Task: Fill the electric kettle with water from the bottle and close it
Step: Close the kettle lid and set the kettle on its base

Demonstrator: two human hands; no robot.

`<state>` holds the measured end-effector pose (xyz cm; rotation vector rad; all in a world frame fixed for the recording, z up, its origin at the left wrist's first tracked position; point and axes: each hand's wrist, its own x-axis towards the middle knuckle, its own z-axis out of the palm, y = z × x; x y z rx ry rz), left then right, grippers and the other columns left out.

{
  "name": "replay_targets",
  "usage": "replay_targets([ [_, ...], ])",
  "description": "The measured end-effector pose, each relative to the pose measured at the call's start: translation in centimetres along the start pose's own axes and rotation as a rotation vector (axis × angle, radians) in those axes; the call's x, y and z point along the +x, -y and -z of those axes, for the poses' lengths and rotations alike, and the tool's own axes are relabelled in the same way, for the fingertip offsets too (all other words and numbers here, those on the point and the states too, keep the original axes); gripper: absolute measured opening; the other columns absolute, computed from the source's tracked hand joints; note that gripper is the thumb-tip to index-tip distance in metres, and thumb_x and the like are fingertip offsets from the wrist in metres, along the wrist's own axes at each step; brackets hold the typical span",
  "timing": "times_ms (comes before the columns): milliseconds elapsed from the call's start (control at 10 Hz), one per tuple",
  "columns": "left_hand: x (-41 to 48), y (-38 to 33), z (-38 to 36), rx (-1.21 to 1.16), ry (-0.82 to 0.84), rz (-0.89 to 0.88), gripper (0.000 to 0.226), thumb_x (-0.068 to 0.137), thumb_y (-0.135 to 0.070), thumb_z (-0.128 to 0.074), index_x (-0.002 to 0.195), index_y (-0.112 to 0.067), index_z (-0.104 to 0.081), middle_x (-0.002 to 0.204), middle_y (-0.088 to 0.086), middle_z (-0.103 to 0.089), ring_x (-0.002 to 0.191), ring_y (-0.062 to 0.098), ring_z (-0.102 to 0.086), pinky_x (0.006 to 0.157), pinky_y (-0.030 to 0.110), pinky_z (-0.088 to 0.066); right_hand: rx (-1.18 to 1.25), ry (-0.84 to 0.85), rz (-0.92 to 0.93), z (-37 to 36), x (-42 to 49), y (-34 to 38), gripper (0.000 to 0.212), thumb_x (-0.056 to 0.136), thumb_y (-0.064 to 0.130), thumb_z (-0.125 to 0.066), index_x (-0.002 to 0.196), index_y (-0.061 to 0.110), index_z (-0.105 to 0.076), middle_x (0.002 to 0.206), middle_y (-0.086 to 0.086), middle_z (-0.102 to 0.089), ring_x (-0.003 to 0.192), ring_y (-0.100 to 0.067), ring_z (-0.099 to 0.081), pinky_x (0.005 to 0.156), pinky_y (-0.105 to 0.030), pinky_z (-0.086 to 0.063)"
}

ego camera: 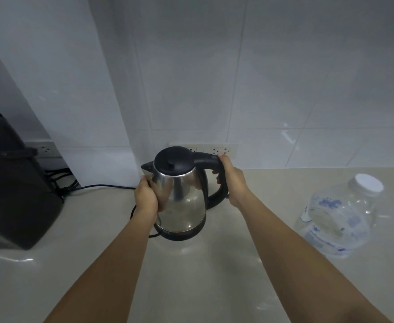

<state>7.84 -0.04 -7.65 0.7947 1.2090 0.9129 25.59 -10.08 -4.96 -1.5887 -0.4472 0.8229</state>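
Both hands (189, 190) grip the kettle (179, 199); left palm hides its spout-side wall.

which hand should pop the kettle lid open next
Right. The right hand already grips the kettle handle, thumb beside the closed lid. The left hand only steadies the steel body.

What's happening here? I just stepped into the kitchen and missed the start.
A person is holding a steel electric kettle on the counter. The right hand grips its black handle and the left hand steadies the body near the spout. The kettle's black lid is shut. The water bottle stands to the right with its white cap on, untouched, so no filling shows yet.
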Motion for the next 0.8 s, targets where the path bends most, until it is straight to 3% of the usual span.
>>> replay_targets([
  [200,0.4,0.2,-0.1,0.013,-0.011,-0.027,0.038,0.091,-0.043,-0.035,0.09,-0.02,-0.064,0.085,0.002,-0.065,0.09,0.021,-0.057,0.086,0.036,-0.042,-0.11,-0.038,0.17,-1.3,-0.3,1.8,0.049,0.073,0.057,-0.055,0.087,0.012,-0.067,0.081,0.0,-0.061,0.081,-0.016,-0.057,0.067,-0.026,-0.041],
  [300,0.5,0.3,0.1,0.028,-0.009,-0.023,0.043,0.092,-0.044,-0.034,0.105,-0.017,-0.064,0.087,0.003,-0.064,0.092,0.022,-0.055,0.09,0.038,-0.041,-0.123,-0.039,0.165,-1.5,-0.7,1.8,0.043,0.077,0.058,-0.055,0.086,0.016,-0.066,0.083,-0.001,-0.063,0.082,-0.013,-0.058,0.064,-0.023,-0.037],
  [400,0.3,0.1,0.1,0.048,-0.012,-0.03,0.038,0.092,-0.043,-0.034,0.094,-0.019,-0.063,0.089,0.004,-0.063,0.097,0.025,-0.055,0.094,0.04,-0.04,-0.131,-0.04,0.134,-1.4,-0.9,1.4,0.05,0.078,0.065,-0.054,0.094,0.019,-0.064,0.095,-0.004,-0.065,0.091,-0.018,-0.059,0.074,-0.029,-0.037],
  [600,-0.2,-0.4,0.1,0.086,-0.003,-0.002,0.039,0.093,-0.045,-0.032,0.095,-0.019,-0.061,0.087,0.006,-0.062,0.091,0.025,-0.054,0.084,0.039,-0.04,-0.193,-0.04,0.132,-1.5,-1.8,2.0,0.057,0.07,0.077,-0.048,0.09,0.025,-0.059,0.092,0.002,-0.062,0.094,-0.019,-0.058,0.081,-0.033,-0.036],
  [700,-0.3,-0.9,0.4,0.121,-0.002,0.037,0.047,0.094,-0.043,-0.031,0.117,-0.013,-0.058,0.114,0.015,-0.062,0.102,0.03,-0.054,0.093,0.042,-0.042,-0.267,-0.047,0.084,-1.2,-2.0,2.2,0.066,0.072,0.081,-0.043,0.101,0.023,-0.056,0.094,0.004,-0.057,0.09,-0.017,-0.052,0.082,-0.035,-0.036],
  [800,-1.2,-2.2,0.9,0.169,-0.034,-0.001,0.055,0.097,-0.044,-0.026,0.132,-0.008,-0.049,0.135,0.018,-0.053,0.121,0.033,-0.05,0.105,0.044,-0.037,-0.329,-0.098,0.09,-1.1,-2.9,2.2,0.08,0.08,0.08,-0.03,0.123,0.016,-0.055,0.11,-0.003,-0.056,0.107,-0.025,-0.053,0.086,-0.034,-0.036],
])
